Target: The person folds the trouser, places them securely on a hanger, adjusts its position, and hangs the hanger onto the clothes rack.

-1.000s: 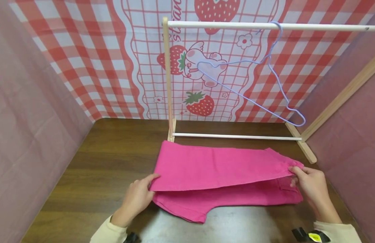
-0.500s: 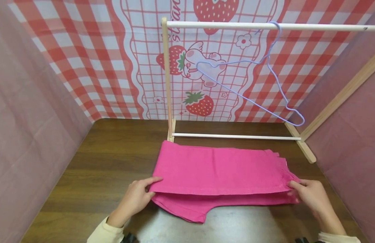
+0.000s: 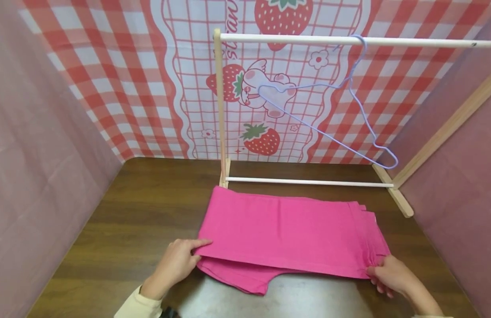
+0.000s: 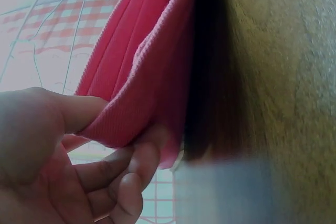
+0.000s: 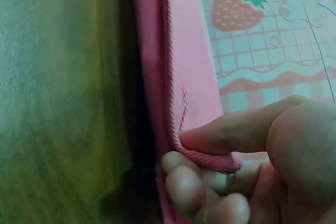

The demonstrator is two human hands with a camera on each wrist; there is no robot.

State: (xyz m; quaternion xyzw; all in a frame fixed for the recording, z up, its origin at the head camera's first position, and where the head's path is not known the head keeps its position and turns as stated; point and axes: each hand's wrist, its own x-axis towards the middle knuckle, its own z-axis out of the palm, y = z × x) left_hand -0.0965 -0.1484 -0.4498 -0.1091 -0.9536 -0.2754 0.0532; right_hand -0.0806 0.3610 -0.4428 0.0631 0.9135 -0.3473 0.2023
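A folded pink garment (image 3: 281, 234) lies on the table in the head view, its upper layer over a lower one that juts out at the front left. At its left front corner my left hand (image 3: 171, 263) pinches the cloth between thumb and fingers. In the left wrist view the garment's edge (image 4: 152, 61) runs between those fingers. My right hand (image 3: 393, 274) holds the right front corner, where the cloth bunches into small creases. Seen from the right wrist, thumb and forefinger pinch a stitched edge (image 5: 172, 66).
Behind the garment stands a wooden rack with a white top bar (image 3: 289, 39) and a lower bar (image 3: 309, 181). A lilac wire hanger (image 3: 329, 134) hangs from the top bar. Pink cloth (image 3: 50, 154) lines the sides; a strawberry-print cloth (image 3: 130, 88) forms the back.
My right hand has drawn the upper layer's right corner toward the front edge, covering most of the lower layer there. My left hand stays at the left corner, moving slightly.
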